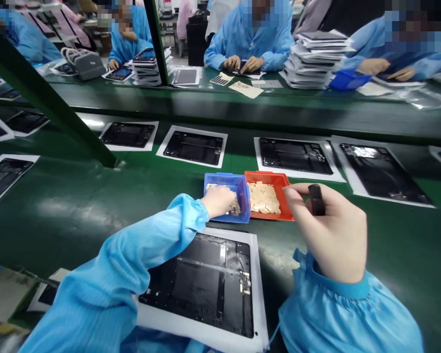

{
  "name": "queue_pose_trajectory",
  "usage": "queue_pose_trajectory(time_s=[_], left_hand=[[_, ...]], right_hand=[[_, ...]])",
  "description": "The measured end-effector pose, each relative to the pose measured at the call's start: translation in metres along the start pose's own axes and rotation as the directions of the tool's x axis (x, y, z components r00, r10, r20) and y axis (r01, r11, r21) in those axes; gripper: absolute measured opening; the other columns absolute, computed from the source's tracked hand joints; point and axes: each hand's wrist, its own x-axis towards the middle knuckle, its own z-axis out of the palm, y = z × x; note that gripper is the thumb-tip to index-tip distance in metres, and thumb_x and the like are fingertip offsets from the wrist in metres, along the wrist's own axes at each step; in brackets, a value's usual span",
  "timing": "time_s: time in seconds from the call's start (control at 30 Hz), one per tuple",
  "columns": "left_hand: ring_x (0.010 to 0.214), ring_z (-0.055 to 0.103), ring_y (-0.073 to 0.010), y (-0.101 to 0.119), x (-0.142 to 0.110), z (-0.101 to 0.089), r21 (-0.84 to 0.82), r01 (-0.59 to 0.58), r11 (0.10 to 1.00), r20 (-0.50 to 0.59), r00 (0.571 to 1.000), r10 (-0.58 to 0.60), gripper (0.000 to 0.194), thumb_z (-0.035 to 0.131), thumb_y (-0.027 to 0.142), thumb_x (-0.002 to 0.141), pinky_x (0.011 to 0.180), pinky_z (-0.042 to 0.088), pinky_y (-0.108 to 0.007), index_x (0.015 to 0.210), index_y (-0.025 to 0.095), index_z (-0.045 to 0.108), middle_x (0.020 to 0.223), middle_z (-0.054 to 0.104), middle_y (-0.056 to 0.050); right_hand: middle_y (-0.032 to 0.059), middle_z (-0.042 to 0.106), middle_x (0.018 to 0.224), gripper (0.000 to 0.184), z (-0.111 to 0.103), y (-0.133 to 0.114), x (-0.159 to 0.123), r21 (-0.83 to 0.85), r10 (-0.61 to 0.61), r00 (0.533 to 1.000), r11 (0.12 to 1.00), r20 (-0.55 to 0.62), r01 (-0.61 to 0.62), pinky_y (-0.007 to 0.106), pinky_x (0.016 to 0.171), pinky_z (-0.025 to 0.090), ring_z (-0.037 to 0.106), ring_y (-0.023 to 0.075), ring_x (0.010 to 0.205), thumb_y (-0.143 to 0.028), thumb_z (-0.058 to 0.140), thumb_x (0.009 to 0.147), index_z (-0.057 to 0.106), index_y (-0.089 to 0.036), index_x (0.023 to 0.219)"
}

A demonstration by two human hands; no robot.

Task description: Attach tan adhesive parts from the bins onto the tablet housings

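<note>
My left hand (219,200) reaches down into a blue bin (244,203) that holds small tan pieces (234,206); its fingertips are hidden. Beside that bin is a red bin (285,196) with a pile of flat tan pieces (263,197). At its right edge, my right hand (330,225) is raised with thumb and forefinger pressed together. Anything in that pinch is too small to make out. A black band (316,200) is around one of its fingers. Below my left forearm, an open black tablet housing (196,284) lies on a white sheet (260,294), partly covered by my sleeve.
Across the green bench (77,211), more tablet housings (193,147) lie on white sheets in a row. A green post (59,93) slants down at the left. Co-workers in blue (253,44) sit opposite, beside tall stacks of tablets and sheets (312,59).
</note>
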Motion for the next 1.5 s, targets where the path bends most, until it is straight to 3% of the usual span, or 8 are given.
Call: queue_pose_trajectory(time_s=[0.17, 0.33, 0.43, 0.73, 0.9, 1.07, 1.2, 1.5], left_hand=[[0.058, 0.058, -0.0132, -0.005, -0.016, -0.023, -0.221, 0.004, 0.975, -0.080, 0.997, -0.022, 0.012, 0.062, 0.023, 0.075, 0.057, 0.041, -0.023, 0.066, 0.017, 0.057, 0.061, 0.059, 0.002], [0.066, 0.055, -0.0116, 0.005, -0.036, -0.038, -0.334, 0.016, 0.943, -0.350, 0.926, -0.140, 0.008, 0.050, 0.024, 0.084, 0.062, 0.042, -0.023, 0.079, 0.018, 0.051, 0.072, 0.056, 0.002], [0.066, 0.051, -0.0112, 0.012, -0.038, -0.037, -0.356, -0.019, 0.934, -0.426, 0.893, -0.143, 0.008, 0.050, 0.020, 0.083, 0.063, 0.040, -0.023, 0.076, 0.018, 0.048, 0.072, 0.053, 0.003], [0.078, 0.057, -0.0129, 0.012, -0.034, -0.026, -0.441, -0.117, 0.890, -0.410, 0.908, -0.083, 0.006, 0.058, 0.014, 0.076, 0.069, 0.048, -0.023, 0.082, 0.016, 0.057, 0.085, 0.059, -0.001], [0.089, 0.061, -0.0161, 0.008, -0.038, -0.029, -0.660, -0.121, 0.742, -0.429, 0.871, -0.239, 0.029, 0.061, 0.025, 0.079, 0.073, 0.052, -0.026, 0.106, 0.015, 0.057, 0.105, 0.061, -0.009], [0.077, 0.062, -0.0143, 0.012, -0.038, -0.033, -0.748, -0.154, 0.646, -0.366, 0.907, -0.207, 0.015, 0.061, 0.029, 0.081, 0.073, 0.051, -0.026, 0.082, 0.014, 0.062, 0.082, 0.065, -0.004], [0.070, 0.058, -0.0116, 0.020, -0.038, -0.031, -0.837, -0.176, 0.518, -0.332, 0.916, -0.225, 0.015, 0.057, 0.029, 0.083, 0.059, 0.049, -0.020, 0.087, 0.015, 0.059, 0.078, 0.060, -0.001], [0.062, 0.052, -0.0083, 0.030, -0.033, -0.028, -0.860, -0.215, 0.463, -0.348, 0.910, -0.224, 0.013, 0.057, 0.028, 0.082, 0.059, 0.046, -0.020, 0.084, 0.015, 0.058, 0.081, 0.059, -0.001]], right_hand=[[0.0007, 0.057, 0.059, 0.021, 0.012, 0.009, 0.001, 0.094, 0.041, 0.997, 0.994, 0.066, -0.047, 0.029, 0.054, 0.041, 0.050, 0.0152, 0.053, -0.038, 0.054, 0.083, 0.061, -0.021, 0.074], [0.0041, 0.066, 0.071, 0.023, 0.053, 0.015, 0.003, 0.263, 0.067, 0.961, 0.954, 0.270, -0.141, 0.030, 0.063, 0.045, 0.060, 0.0193, 0.066, -0.037, 0.053, 0.082, 0.064, -0.018, 0.076], [0.0048, 0.070, 0.080, 0.026, 0.071, 0.015, 0.002, 0.333, 0.054, 0.949, 0.929, 0.309, -0.161, 0.031, 0.071, 0.046, 0.063, 0.0204, 0.075, -0.039, 0.052, 0.083, 0.067, -0.017, 0.082], [0.0054, 0.072, 0.086, 0.028, 0.090, 0.028, 0.002, 0.434, 0.078, 0.945, 0.874, 0.319, -0.218, 0.032, 0.080, 0.049, 0.066, 0.0204, 0.082, -0.038, 0.054, 0.082, 0.071, -0.016, 0.087], [0.0055, 0.068, 0.075, 0.031, 0.083, 0.029, 0.005, 0.425, 0.105, 0.958, 0.879, 0.268, -0.215, 0.033, 0.072, 0.048, 0.063, 0.0200, 0.072, -0.040, 0.048, 0.084, 0.067, -0.015, 0.080], [0.0050, 0.066, 0.079, 0.023, 0.077, 0.023, 0.003, 0.407, 0.119, 0.970, 0.892, 0.211, -0.198, 0.033, 0.072, 0.047, 0.060, 0.0188, 0.072, -0.038, 0.054, 0.080, 0.064, -0.017, 0.083], [0.0050, 0.065, 0.075, 0.027, 0.074, 0.022, 0.001, 0.408, 0.177, 0.974, 0.886, 0.140, -0.220, 0.034, 0.070, 0.048, 0.059, 0.0185, 0.068, -0.042, 0.056, 0.079, 0.065, -0.017, 0.085], [0.0018, 0.057, 0.056, 0.045, 0.073, 0.030, 0.003, 0.399, 0.194, 0.962, 0.880, 0.191, -0.256, 0.028, 0.051, 0.043, 0.052, 0.0140, 0.049, -0.054, 0.047, 0.084, 0.069, -0.014, 0.089]])
